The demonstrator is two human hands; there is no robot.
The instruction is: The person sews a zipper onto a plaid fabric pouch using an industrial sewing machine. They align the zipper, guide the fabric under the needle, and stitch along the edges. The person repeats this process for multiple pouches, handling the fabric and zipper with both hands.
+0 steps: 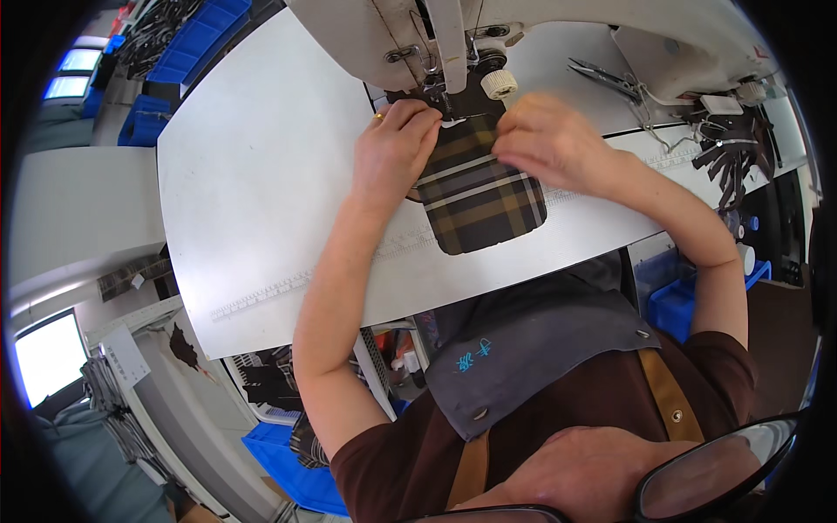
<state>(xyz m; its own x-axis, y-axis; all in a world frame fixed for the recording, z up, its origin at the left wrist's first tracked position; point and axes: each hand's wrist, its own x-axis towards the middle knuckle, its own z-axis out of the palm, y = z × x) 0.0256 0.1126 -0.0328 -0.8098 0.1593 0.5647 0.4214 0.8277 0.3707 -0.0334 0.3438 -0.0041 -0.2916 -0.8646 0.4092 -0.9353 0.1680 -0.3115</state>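
Note:
A dark plaid fabric piece with brown and white bands lies under the needle area of a sewing machine, its rounded end toward me. Beside the presser foot, my left hand has its fingers closed on the left edge of the plaid piece. It wears a yellow ring. Over the right edge of the piece, my right hand is partly blurred, its thumb and fingers pressed together; what they hold, if anything, is hidden. A small white bit shows on the fabric by the foot.
The white table carries a printed ruler scale along its near side. Right of the machine head lie pliers-like snips and a bundle of dark strips. Blue bins stand at the far left and below the table.

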